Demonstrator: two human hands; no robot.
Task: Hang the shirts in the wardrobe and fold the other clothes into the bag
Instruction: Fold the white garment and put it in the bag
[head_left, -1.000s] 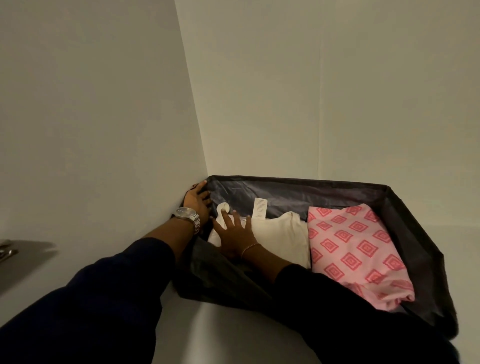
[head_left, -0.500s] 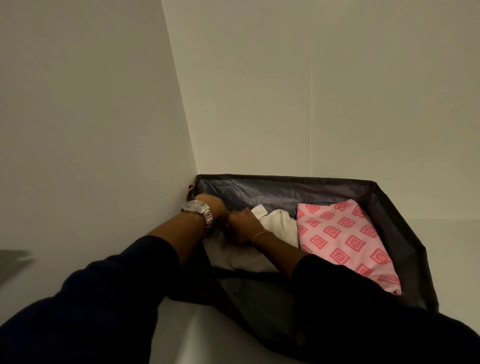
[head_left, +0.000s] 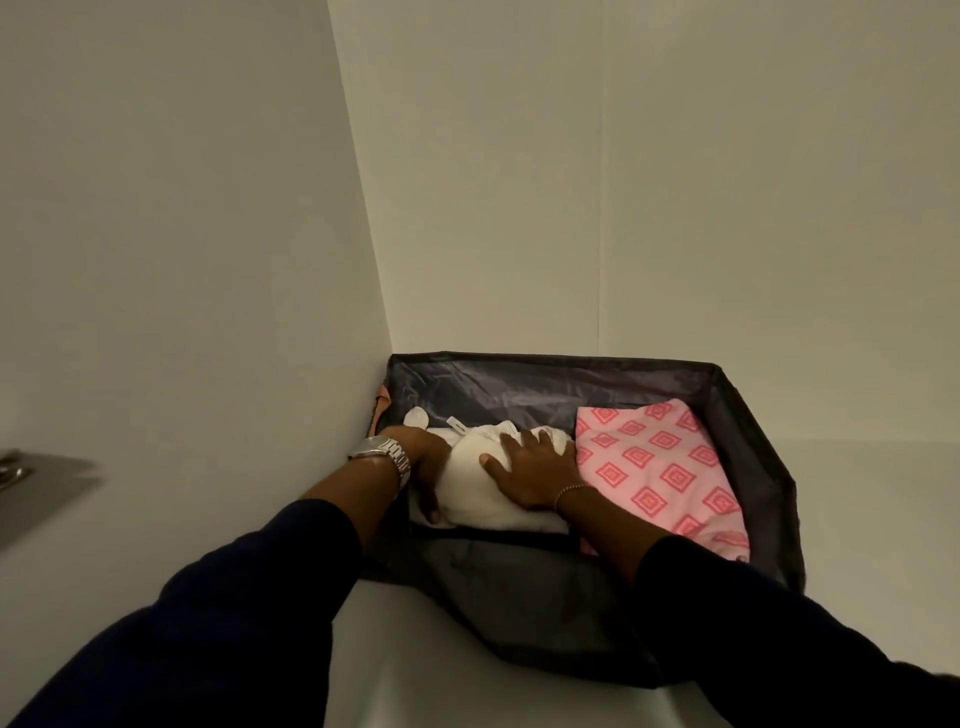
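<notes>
the right hand (head_left: 530, 470) is lying flat on top of the white folded cloth (head_left: 467, 483), with its fingers spread out and straight, pressing down on it. a thin bracelet (head_left: 569, 491) is sitting on that wrist. the left hand (head_left: 423, 467) is going down along the left side of the same white cloth, between the cloth and the bag's left wall. its fingertips are showing near the front edge of the cloth, but most of the fingers are hidden, so i cannot tell if this hand is gripping or just touching. a shiny silver watch (head_left: 382, 454) is sitting on the left wrist. both arms are wearing dark sleeves (head_left: 218, 623).

the white cloth is sitting in the left half of the dark bag (head_left: 545, 379), with a small white tag (head_left: 456, 425) sticking up at its back. just beside it on the right, touching it, a pink cloth with red squares (head_left: 660, 467) is lying folded in the right half of the bag. the bag is standing open on a pale shelf (head_left: 415, 665), pushed into the corner where two plain pale walls (head_left: 182, 234) are meeting. something small and orange (head_left: 382, 402) is peeking out at the bag's back left corner. a bit of grey metal (head_left: 31, 483) is showing at the far left edge.
</notes>
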